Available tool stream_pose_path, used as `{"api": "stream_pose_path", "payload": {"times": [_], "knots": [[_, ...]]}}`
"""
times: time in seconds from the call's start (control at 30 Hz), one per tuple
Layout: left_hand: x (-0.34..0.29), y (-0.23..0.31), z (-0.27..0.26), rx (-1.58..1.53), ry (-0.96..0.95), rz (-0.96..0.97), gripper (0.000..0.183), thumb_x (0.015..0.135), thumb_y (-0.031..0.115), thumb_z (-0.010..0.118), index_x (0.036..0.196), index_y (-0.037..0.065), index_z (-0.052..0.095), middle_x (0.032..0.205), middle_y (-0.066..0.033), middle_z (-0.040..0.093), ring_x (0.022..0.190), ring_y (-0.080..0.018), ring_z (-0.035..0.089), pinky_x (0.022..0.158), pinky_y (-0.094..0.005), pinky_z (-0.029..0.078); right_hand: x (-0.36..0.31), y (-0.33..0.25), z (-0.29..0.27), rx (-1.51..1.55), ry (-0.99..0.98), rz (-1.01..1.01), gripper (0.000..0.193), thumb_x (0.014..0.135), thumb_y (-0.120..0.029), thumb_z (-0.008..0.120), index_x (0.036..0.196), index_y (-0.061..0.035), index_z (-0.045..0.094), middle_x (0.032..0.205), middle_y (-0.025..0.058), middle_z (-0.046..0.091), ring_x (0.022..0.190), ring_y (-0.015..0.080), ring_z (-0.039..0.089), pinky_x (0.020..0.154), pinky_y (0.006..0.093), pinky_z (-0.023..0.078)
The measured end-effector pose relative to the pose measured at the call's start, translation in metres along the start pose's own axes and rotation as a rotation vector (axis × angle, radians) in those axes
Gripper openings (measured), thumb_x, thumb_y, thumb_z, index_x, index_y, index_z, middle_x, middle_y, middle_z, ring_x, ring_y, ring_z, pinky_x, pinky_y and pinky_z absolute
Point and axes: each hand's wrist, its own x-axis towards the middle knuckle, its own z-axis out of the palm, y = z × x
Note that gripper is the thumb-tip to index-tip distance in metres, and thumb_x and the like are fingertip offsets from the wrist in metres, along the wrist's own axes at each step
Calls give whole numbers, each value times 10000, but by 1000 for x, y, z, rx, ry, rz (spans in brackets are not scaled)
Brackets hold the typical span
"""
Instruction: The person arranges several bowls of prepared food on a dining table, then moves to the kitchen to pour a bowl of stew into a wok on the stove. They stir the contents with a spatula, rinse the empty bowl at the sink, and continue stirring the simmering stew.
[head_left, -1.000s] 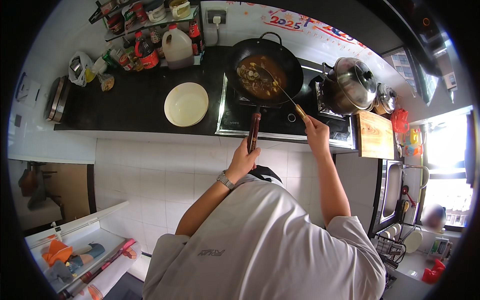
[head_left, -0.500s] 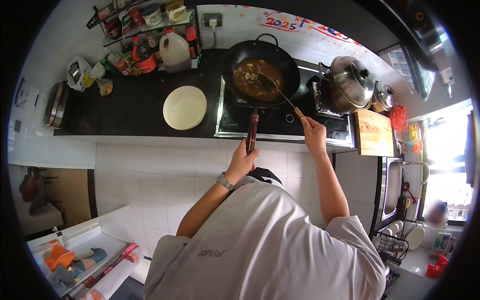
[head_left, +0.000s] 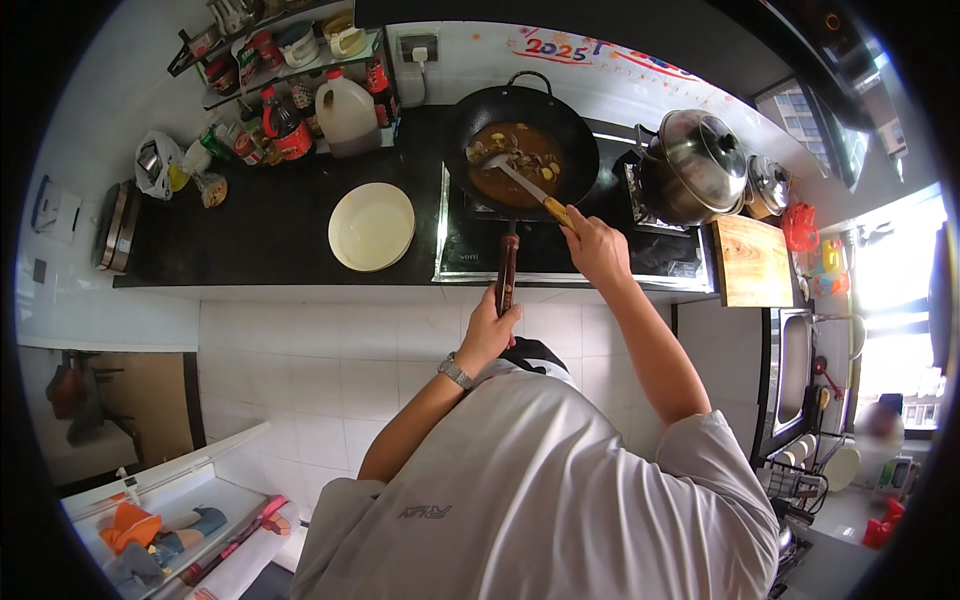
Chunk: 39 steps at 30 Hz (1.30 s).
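A black wok [head_left: 572, 125] sits on the cooktop, holding brown sauce [head_left: 505, 187] with chunks that look like clams and yellowish slices. My left hand [head_left: 490, 328] is closed around the wok's dark reddish-brown handle [head_left: 508, 265]. The wooden grip [head_left: 559, 211] of a metal spatula [head_left: 522, 182] is in my right hand [head_left: 600, 250], which is closed on it. The spatula's blade dips into the left part of the sauce, against the food. To the left of the cooktop stands a cream-white bowl [head_left: 372, 228] with no food seen inside.
Right of the wok stands a large lidded steel pot [head_left: 690, 170], with a wooden cutting board [head_left: 752, 262] beside it. A sink [head_left: 795, 370] lies farther right. At the back left, a big plastic jug [head_left: 347, 115] and several bottles crowd a rack. An open drawer [head_left: 215, 480] is at lower left.
My right hand has moved left and slightly forward, swinging the spatula's blade toward the left side of the sauce. The left hand keeps its hold on the wok handle.
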Motion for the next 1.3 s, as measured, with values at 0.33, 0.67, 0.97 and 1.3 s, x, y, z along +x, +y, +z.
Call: {"api": "stream_pose_path", "payload": {"times": [0.33, 0.67, 0.97, 1.3], "knots": [[-2, 5, 1, 9, 7, 11, 462, 933, 165, 596, 1319, -14, 416, 746, -46, 554, 454, -148, 562, 432, -295, 479, -29, 26, -7, -25, 106, 41, 339, 904, -230, 651, 1210, -85, 635, 740, 110, 637, 603, 301, 636, 535, 396, 518], [-5, 4, 2, 11, 25, -2, 445, 939, 145, 591, 1331, 2, 434, 810, -50, 596, 461, -111, 543, 422, -258, 457, 14, 2, 8, 60, 78, 96, 323, 910, -224, 640, 1202, -89, 647, 767, 140, 651, 675, 336, 649, 602, 417, 528], [1, 13, 4, -44, 37, -84, 351, 922, 164, 614, 1214, 4, 502, 806, -48, 611, 456, -111, 536, 421, -261, 456, -20, 31, 6, 119, 101, 92, 333, 901, -249, 651, 1187, -79, 637, 728, 157, 643, 621, 346, 647, 553, 432, 527], [-6, 10, 12, -14, 223, -124, 311, 925, 156, 649, 1178, 11, 540, 867, -16, 601, 569, -78, 522, 503, -240, 449, 28, 47, 20, 249, 208, 182, 265, 918, -228, 626, 1117, -53, 617, 721, 163, 652, 656, 367, 649, 567, 445, 524]]}}
